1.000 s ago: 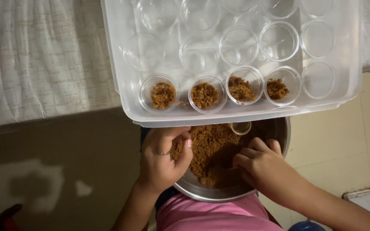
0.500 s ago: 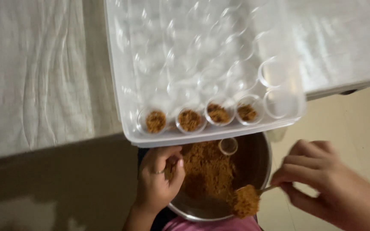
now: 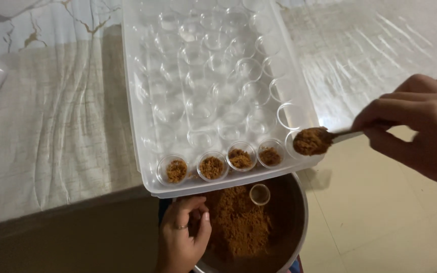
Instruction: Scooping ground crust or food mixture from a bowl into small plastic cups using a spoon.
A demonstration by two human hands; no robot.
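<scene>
Right hand (image 3: 418,126), right edge of frame — grip pinched narrow on the handle of a spoon (image 3: 330,137), heaped with brown crumbly powder (image 3: 310,141). The load hovers over the empty cup (image 3: 293,145) at the lower right corner of the clear plastic tray (image 3: 137,126), just beside the four filled cups (image 3: 223,164) in the tray's near row.

Left hand (image 3: 182,235), bottom centre — curled over the rim of the steel bowl (image 3: 299,222); whether its grip holds anything I cannot tell. A mound of the same powder fills the bowl, and one small cup (image 3: 259,194) sits in it.

Risks, as I judge them:
- Spoon heaped well above its edge — a tilt or jolt could shed powder onto the tray rim or the tiled floor (image 3: 380,222) at lower right rather than into the cup.
- Cup mouth looks little wider than the spoon load; pouring fast could overflow into neighbouring cups.
- Tray overhangs the counter (image 3: 51,131) edge above the bowl; a downward press at that corner could tip it and upset the filled cups.
- Light cups may shift if nudged by the spoon.
</scene>
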